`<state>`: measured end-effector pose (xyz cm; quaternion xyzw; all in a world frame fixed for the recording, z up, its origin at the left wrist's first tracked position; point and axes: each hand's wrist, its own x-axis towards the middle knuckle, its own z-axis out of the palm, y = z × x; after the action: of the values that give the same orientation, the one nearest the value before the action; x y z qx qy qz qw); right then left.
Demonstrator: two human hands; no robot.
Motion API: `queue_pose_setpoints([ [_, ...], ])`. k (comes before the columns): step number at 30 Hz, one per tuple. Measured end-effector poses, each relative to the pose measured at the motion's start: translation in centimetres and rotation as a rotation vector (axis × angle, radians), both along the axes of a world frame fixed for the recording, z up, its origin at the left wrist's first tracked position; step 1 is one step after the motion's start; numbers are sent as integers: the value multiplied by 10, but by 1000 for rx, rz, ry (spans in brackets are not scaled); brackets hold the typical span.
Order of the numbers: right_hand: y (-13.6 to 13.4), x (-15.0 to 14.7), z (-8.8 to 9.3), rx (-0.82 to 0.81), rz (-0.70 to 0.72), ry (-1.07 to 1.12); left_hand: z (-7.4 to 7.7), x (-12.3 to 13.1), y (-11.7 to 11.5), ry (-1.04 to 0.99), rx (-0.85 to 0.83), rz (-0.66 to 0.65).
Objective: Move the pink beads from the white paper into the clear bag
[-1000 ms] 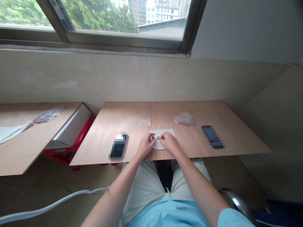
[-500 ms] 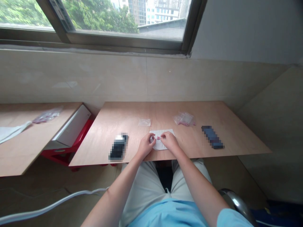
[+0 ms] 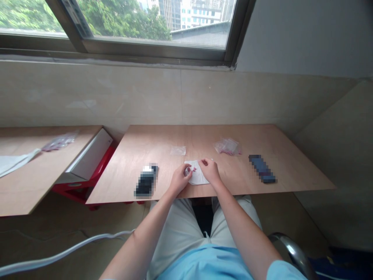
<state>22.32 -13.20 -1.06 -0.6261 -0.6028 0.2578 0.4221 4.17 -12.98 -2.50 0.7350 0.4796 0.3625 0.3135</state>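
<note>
My left hand (image 3: 180,179) pinches a small clear object (image 3: 187,170), light and slippery, while my right hand (image 3: 210,171) grips the edge of a soft white tissue sheet (image 3: 197,175), which is limp and easily torn.

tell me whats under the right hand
The right hand rests over a white tissue on the plywood board; the tissue's part beneath the palm is covered, so anything there cannot be seen.

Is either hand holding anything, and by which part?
The left hand pinches a small clear object, grip point unclear; the right hand rests its fingers on white paper.
</note>
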Motion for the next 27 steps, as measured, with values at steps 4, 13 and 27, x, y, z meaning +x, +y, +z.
queue_pose_setpoints([
  [4, -2, -5, 0, -5, 128, -76, 1, 0, 0, -2, 14, -15],
  [13, -3, -9, -27, -50, 48, -396, 1, 0, 1, -2, 15, -6],
  [27, -6, -10, 21, 40, 21, 109, 1, -1, 1, -31, 3, -17],
])
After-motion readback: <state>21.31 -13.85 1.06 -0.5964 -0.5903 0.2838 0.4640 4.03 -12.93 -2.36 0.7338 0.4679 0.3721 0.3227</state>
